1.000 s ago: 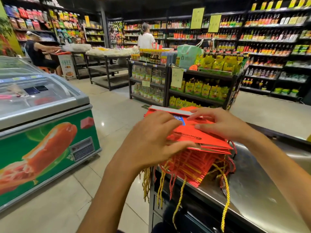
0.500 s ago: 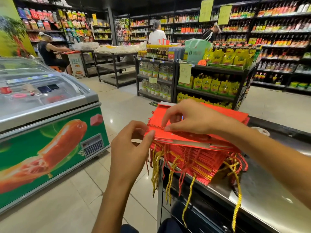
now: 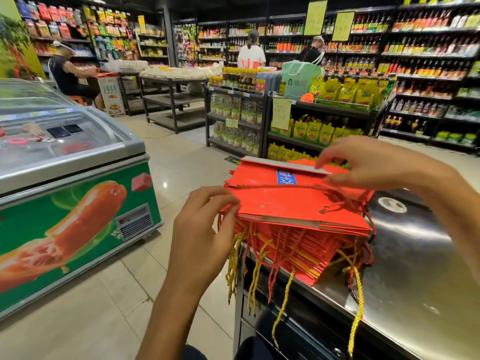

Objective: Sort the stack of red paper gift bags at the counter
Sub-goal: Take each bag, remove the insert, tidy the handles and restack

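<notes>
Since half a second ago right hand [image 3: 376,165] shifted rightward, lifting top bag's [image 3: 293,201] far edge. Left hand [image 3: 205,227] pinches bag's left corner, fingers curled; right hand's fingers grip far right edge. Red bag stack [image 3: 298,245], cords dangling, sits at desk's [image 3: 415,268] left edge.

Gift bags [image 3: 298,203]: bright red, flat stack. Top bag: blue label [image 3: 286,177] with white characters, grey-white edge strip [image 3: 283,163]. Cord handles: red [image 3: 272,279] and golden yellow [image 3: 357,302], twisted pattern. Surface [image 3: 415,294]: silvery steel, dark reflections. Freezer [image 3: 67,224]: green side panel, orange-red sausage picture, grey trim. Floor [image 3: 181,157]: beige tiles. Shelf pouches [image 3: 361,89]: yellow.
</notes>
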The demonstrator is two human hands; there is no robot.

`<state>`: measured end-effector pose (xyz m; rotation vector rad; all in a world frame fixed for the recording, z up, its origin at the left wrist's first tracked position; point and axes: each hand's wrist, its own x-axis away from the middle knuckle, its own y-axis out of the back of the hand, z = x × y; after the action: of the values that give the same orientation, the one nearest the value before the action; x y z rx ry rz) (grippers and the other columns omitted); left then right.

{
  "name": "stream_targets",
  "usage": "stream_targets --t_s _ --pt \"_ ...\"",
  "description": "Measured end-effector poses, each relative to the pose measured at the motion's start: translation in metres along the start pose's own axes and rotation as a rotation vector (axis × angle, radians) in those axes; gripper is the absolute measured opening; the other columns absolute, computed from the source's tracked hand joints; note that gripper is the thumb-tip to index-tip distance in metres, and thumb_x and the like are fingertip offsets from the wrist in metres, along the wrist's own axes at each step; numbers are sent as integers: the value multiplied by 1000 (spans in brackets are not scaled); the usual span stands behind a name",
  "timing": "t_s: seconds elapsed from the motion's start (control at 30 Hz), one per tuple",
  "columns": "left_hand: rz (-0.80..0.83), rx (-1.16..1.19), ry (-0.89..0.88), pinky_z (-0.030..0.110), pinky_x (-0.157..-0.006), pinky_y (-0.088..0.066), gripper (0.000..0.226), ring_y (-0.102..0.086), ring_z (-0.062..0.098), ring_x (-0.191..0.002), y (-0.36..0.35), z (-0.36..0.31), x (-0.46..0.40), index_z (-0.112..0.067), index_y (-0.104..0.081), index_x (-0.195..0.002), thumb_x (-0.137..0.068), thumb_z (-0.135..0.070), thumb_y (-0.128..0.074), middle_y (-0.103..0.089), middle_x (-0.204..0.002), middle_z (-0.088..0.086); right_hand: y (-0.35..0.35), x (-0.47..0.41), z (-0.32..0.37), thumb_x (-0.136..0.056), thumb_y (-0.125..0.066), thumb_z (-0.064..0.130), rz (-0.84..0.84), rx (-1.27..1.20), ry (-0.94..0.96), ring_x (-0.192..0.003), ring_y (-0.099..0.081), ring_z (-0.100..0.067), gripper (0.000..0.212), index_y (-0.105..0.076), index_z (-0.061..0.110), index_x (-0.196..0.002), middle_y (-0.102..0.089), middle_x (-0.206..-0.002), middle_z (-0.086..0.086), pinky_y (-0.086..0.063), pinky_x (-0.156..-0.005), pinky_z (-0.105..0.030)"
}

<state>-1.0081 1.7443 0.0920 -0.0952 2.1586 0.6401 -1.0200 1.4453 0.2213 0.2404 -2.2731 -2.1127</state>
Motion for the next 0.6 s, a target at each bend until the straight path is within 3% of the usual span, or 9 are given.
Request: stream_targets --t_s 0.1,0.33,0.5,0.6 --pt "60 41 -20 29 -87 -54 15 -64 6 -101 1 2 -1 -17 -77 -106 -94 -11 -72 -71 -107 -9 2 -14 30 -92 -67 47 -173 -193 95 -101 -63 -12 34 -70 29 -119 -69 -112 10 -51 -87 -34" --pt "115 86 -1 26 -86 -51 10 -64 8 -100 3 0 -1 -19 -77 -104 -95 -19 -73 -68 -105 -11 -22 -61 90 -90 -74 48 10 -353 287 -86 -63 -6 30 -75 35 -116 -70 -94 12 -52 -80 -31" --pt "121 127 59 20 -86 -50 9 -63 8 -101 1 0 -1 -22 -75 -102 -93 -20 -74 -67 -104 -13 -44 -65 96 -87 -80 35 -123 -461 347 -82 -61 -9 11 -78 36 -98 -67 -89 8 -51 -77 -39" --pt "112 130 63 19 -87 -49 13 -63 7 -102 0 -1 0 -21 -73 -108 -94 -21 -74 -67 -106 -11 -43 -55 93 -90 -78 25 -175 -461 405 -82 -63 -1 5 -77 27 -94 -69 -88 15 -47 -73 -23"
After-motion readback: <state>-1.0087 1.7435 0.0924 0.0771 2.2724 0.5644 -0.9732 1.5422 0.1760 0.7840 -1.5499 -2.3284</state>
